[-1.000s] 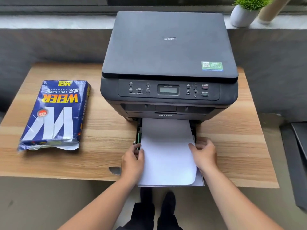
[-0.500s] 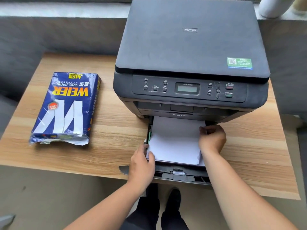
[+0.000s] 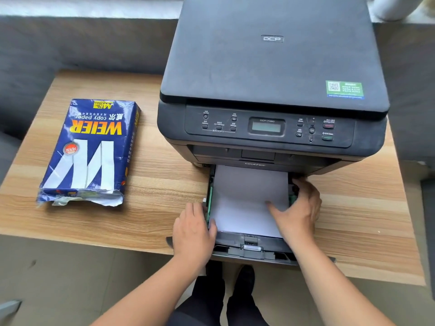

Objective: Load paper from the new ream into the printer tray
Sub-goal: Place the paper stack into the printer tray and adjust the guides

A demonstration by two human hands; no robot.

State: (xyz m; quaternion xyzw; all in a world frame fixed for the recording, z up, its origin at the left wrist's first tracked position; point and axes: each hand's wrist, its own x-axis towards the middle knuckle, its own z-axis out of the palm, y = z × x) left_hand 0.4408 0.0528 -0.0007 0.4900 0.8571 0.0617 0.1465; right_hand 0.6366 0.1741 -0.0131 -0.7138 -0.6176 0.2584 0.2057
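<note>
The dark grey printer stands on a wooden table, its paper tray pulled out over the front edge. A white paper stack lies flat in the tray, its far end under the printer. My left hand clasps the tray's left wall, thumb against the stack's near left corner. My right hand has its thumb flat on the paper and its fingers curled over the right side guide. The blue ream lies to the left, its near end torn open.
A white pot stands on the ledge behind the printer. A grey wall runs behind the table. My shoes show on the floor below the tray. Bare wood lies between the ream and the printer.
The stack has slid forward and down into the tray, no longer overhanging its front. My right hand shifted from the stack's edge to the right guide. The view moved closer.
</note>
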